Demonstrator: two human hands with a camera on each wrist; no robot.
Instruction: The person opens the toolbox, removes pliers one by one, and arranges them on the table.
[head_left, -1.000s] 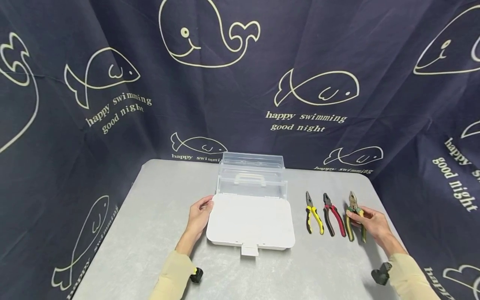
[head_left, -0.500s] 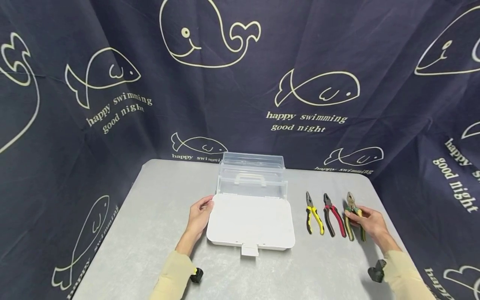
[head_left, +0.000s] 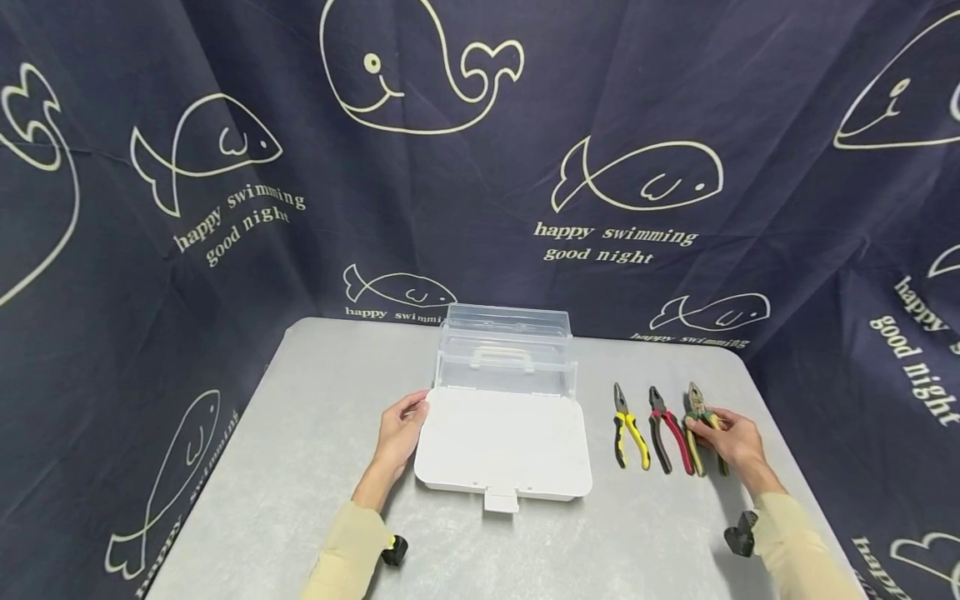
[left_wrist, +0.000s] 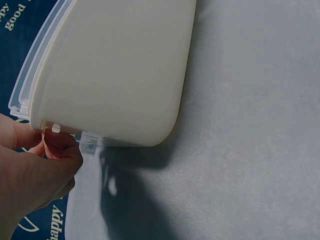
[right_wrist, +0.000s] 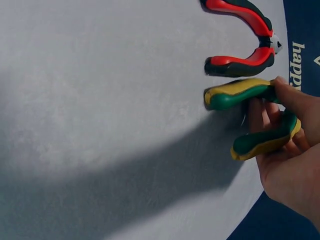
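A plastic storage box (head_left: 502, 446) stands mid-table with its flat white part in front, a white latch (head_left: 500, 500) at its front edge and a clear stepped section (head_left: 506, 350) behind. My left hand (head_left: 400, 429) pinches the box's left side near the back; in the left wrist view its fingers (left_wrist: 62, 145) are curled at the corner. My right hand (head_left: 738, 442) grips green-and-yellow combination pliers (head_left: 696, 408) by the handles, jaws pointing to the back. Just left of them lie red-and-black pliers (head_left: 670, 429); the right wrist view shows their handles (right_wrist: 240, 64). Yellow-and-black needle-nose pliers (head_left: 630, 425) lie farther left.
The grey table (head_left: 337, 367) has rounded back corners. A dark blue curtain (head_left: 480, 183) with fish drawings hangs behind and at both sides. Each wrist wears a small black camera, such as the right one (head_left: 741, 535).
My right hand has shifted a little to the left with the green-and-yellow pliers, bringing them closer to the red-and-black pair. The left hand and the box have stayed put.
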